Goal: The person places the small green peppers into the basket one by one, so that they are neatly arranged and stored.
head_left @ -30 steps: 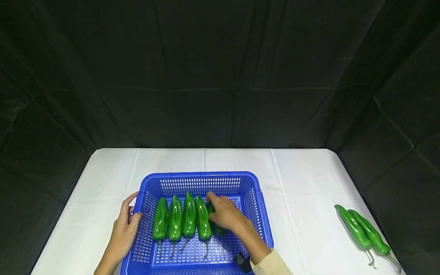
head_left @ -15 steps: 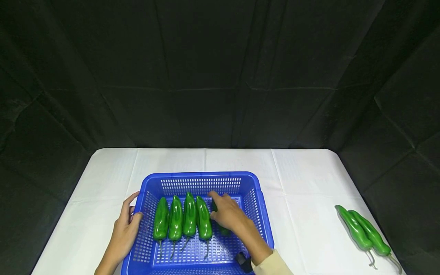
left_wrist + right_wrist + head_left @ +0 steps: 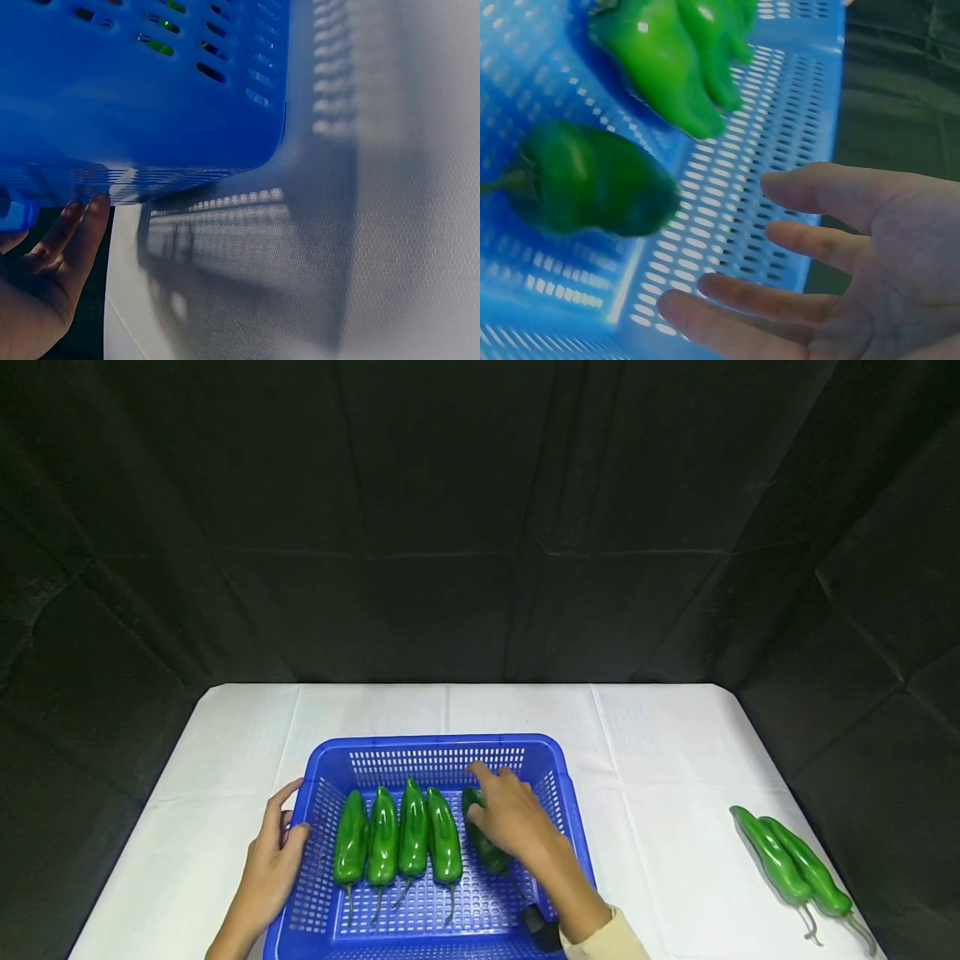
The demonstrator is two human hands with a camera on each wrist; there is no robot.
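Observation:
My left hand (image 3: 270, 868) is at the left rim of a blue plastic basket (image 3: 442, 742). Its thumb lies over the rim, and in the left wrist view its fingers (image 3: 84, 244) touch the outer wall below. Inside the basket, my right hand (image 3: 513, 818) is spread above a green pepper (image 3: 491, 858), partly covering it in the head view. From the right wrist, this pepper (image 3: 592, 180) lies apart from the fingertips, with nothing between the fingers. Several more glossy green peppers (image 3: 382, 839) lie side by side left of it, stems toward me.
Two green peppers (image 3: 772, 856) lie together on the white tablecloth (image 3: 660, 827) at the far right. Black cloth (image 3: 480, 527) hangs behind the table and along both sides. A black strap piece (image 3: 542, 928) sits at my right wrist.
My right hand has let go of the pepper and moved slightly right and away from me, uncovering more of it. My left hand stays at the rim.

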